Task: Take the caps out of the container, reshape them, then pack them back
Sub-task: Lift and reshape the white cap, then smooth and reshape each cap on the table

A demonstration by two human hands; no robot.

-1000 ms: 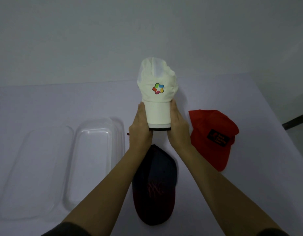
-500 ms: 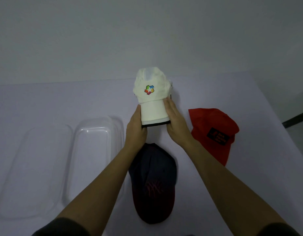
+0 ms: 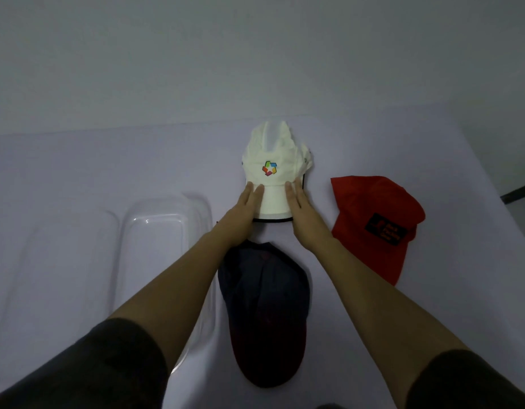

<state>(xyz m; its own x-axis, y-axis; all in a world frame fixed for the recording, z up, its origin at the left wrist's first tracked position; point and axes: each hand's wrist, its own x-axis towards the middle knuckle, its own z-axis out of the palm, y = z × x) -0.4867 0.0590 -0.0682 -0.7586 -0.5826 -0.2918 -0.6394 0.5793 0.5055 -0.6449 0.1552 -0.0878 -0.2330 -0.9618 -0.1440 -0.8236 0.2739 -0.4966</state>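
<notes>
A white cap [image 3: 274, 163] with a coloured logo lies on the table at the middle, its brim toward me. My left hand [image 3: 240, 214] rests flat on the left side of the brim, fingers straight. My right hand [image 3: 304, 218] lies flat on the right side of the brim. A red cap [image 3: 373, 222] with a black patch lies to the right. A dark navy cap [image 3: 264, 314] with a reddish brim lies between my forearms. The clear plastic container [image 3: 155, 231] stands empty at the left.
A clear lid [image 3: 57, 276] lies flat left of the container. The table's far edge [image 3: 166, 125] meets a plain wall. At the right the table edge [image 3: 491, 184] falls away to a dark floor.
The white cap was held up by its brim; it has come down and away from me onto the table. Both hands have flattened on the brim.
</notes>
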